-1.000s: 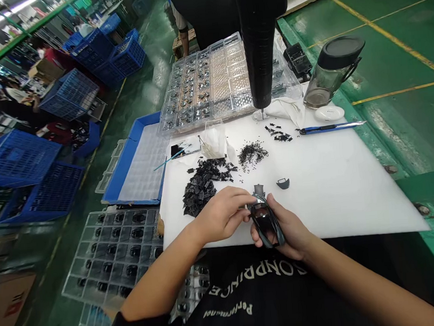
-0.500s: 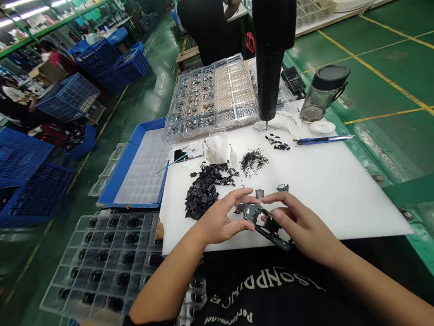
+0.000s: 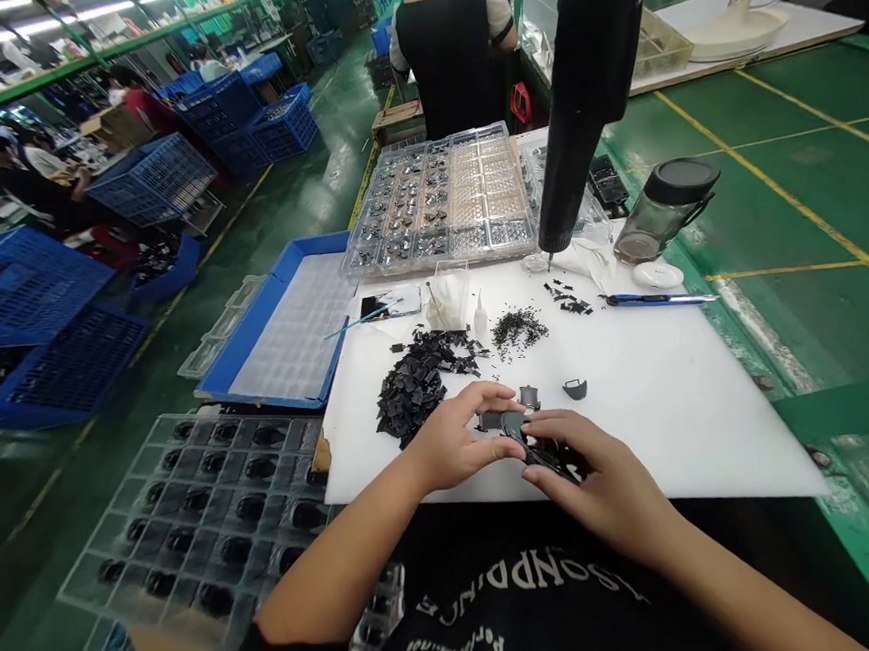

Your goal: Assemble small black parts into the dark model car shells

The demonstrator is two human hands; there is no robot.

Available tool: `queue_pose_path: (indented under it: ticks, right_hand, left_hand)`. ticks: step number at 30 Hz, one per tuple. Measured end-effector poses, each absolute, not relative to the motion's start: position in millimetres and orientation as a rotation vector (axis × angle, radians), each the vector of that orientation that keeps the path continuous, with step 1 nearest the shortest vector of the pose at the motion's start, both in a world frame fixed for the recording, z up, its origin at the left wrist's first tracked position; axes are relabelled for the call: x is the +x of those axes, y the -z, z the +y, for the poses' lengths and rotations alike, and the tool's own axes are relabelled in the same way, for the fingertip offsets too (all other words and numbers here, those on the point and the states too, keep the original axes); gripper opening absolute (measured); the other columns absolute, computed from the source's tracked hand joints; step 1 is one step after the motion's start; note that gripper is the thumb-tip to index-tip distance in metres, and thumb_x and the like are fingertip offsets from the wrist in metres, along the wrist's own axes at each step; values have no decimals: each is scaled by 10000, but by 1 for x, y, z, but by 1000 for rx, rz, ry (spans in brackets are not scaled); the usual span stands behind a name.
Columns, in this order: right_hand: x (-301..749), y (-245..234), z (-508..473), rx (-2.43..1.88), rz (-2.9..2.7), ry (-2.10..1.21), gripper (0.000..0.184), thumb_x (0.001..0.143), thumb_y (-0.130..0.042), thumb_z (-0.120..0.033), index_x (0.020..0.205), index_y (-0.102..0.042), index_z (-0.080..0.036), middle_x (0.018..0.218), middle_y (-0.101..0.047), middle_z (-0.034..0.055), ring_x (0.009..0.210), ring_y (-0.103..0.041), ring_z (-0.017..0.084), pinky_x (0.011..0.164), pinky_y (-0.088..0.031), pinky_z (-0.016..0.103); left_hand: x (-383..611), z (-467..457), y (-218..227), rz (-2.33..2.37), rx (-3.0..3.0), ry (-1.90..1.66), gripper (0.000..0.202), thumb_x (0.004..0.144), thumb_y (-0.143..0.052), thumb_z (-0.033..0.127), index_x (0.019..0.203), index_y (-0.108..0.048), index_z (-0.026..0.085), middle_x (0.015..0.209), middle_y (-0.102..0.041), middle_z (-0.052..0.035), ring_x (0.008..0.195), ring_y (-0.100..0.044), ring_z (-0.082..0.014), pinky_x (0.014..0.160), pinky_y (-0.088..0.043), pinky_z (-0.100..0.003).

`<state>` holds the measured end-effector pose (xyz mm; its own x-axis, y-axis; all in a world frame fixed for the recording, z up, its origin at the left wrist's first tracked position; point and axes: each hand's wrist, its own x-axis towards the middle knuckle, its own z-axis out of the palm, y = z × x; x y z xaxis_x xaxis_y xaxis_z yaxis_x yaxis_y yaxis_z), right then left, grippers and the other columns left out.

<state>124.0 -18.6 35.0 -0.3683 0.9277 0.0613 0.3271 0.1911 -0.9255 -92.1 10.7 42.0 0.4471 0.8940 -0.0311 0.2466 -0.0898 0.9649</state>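
Both my hands meet at the near edge of a white board (image 3: pixel 674 407). My left hand (image 3: pixel 455 439) pinches the front end of a small dark glossy toy-car body (image 3: pixel 528 445), fingers curled round it. My right hand (image 3: pixel 601 473) covers the car's rear and grips it from above. Just beyond my fingers lie two small grey parts, a blocky grey part (image 3: pixel 529 396) and a curved grey part (image 3: pixel 575 389). A heap of black plastic pieces (image 3: pixel 416 382) lies left of my left hand.
A black hanging screwdriver (image 3: pixel 576 124) points down at the board's far edge. Behind it stand clear compartment trays (image 3: pixel 444 199), a lidded jug (image 3: pixel 658 213) and a blue-handled knife (image 3: pixel 658 298). A blue tray (image 3: pixel 284 327) and a clear tray of dark shells (image 3: pixel 208 504) lie left. A person stands beyond.
The car body has turned from lying open in my right palm to being covered by my right hand. My head has lifted, showing more of the room.
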Motion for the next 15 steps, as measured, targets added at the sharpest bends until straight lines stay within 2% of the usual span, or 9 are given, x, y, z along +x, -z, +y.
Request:
queue_pose_path:
  ticks: [3,6,8,11,15]
  right_hand:
    - [125,-35,-18,-1156,-1350,-1653,309,824,-716,-403,1081,-651,-245,1054,-689,85,988,-670,291,914,-519,494]
    - [122,-32,-23,-1032,-781,-2020,300,820,-732,-416,1036,-641,-229,1045,-711,76,875,-710,258,857,-550,457]
    - [119,-31,-27,-940,-536,-2149,311,837,-723,-404,1067,-630,-217,1131,-703,102,922,-712,263,898,-535,449]
    - [114,-28,-30,-861,-268,-2239,379,878,-676,-411,1167,-614,-174,1208,-678,153,1023,-689,291,976,-498,463]
    - [109,-29,-30,-849,-30,-2267,351,918,-625,-386,1143,-647,-118,1165,-698,169,964,-709,263,933,-535,436]
  left_hand:
    - [-88,12,-38,1035,1486,-814,356,808,-718,410,1046,-639,158,1053,-707,-113,1009,-651,-218,913,-484,-334]
    - [-81,15,-40,1076,1397,-866,324,847,-650,455,844,-663,131,830,-704,-82,786,-650,-169,753,-498,-287]
    - [-76,18,-45,1098,1353,-863,349,827,-660,474,760,-634,133,711,-672,-49,660,-618,-141,659,-481,-263]
    - [-71,25,-57,1107,1311,-739,346,813,-660,470,738,-608,137,636,-641,-22,563,-584,-122,578,-448,-243]
    - [-64,35,-67,1171,1382,-520,319,812,-641,447,730,-608,140,601,-619,-11,534,-577,-124,544,-423,-234]
